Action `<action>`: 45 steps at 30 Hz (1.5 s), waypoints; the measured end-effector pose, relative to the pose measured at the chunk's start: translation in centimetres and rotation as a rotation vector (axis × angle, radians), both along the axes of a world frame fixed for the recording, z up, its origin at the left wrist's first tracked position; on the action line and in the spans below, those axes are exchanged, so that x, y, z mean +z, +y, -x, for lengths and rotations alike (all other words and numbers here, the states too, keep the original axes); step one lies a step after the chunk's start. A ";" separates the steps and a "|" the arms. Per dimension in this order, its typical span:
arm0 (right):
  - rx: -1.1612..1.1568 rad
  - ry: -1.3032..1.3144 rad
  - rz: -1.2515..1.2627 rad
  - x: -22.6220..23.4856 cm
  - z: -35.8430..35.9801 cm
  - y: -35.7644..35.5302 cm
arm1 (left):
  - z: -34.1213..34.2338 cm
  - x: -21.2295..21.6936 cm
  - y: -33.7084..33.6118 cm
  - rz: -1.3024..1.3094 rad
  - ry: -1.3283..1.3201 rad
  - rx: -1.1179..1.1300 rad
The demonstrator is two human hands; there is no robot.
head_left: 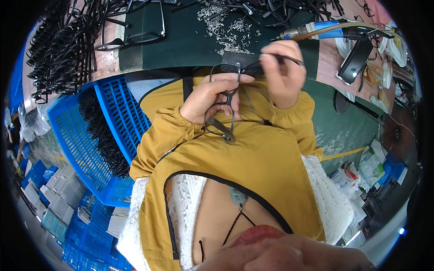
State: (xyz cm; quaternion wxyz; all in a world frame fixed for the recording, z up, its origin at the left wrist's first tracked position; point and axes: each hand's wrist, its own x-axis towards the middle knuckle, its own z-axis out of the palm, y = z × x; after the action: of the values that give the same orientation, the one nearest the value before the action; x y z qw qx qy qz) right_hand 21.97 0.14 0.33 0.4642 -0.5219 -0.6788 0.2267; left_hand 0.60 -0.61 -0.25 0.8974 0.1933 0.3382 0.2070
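Note:
My left hand [216, 92] is closed around the middle of a dark eyeglass frame [229, 97], held upright on end in front of my apron, its two rims standing one above the other. One folded temple hangs at the frame's lower end. Just to the right, my right hand [282, 77] is raised, fingers pinched on a thin dark glasses temple [293, 59] that sticks out to the right. This hand is slightly blurred. Behind the frame's upper rim sits a small dark block [242, 60] at the bench edge. A heap of tiny metal screws [230, 34] lies beyond it on the dark green mat.
A blue electric screwdriver [330, 30] lies at the right with its cable. Stacked black frames [63, 49] cover the bench's left side, with loose glasses [131, 40] beside them. Dark temples [289, 11] pile up at the back. A blue basket [72, 135] stands at my left.

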 end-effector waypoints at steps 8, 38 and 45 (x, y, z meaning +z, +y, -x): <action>0.159 0.314 0.220 -1.9 1.0 0.9 | 0.0 -0.2 0.4 -0.010 -0.025 -0.017; 0.455 1.323 -0.014 -0.8 -5.3 11.8 | 0.2 1.7 2.2 -0.127 -0.025 0.379; 0.446 1.515 -0.079 0.1 -1.2 11.9 | -0.7 0.8 0.6 0.069 -0.029 0.293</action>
State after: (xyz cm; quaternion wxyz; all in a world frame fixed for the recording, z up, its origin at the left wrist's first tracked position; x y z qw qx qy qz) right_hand 23.21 12.01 0.40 0.7617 -0.0603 -0.2741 0.5840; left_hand 1.28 0.03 0.59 0.8685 0.1080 0.3569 0.3266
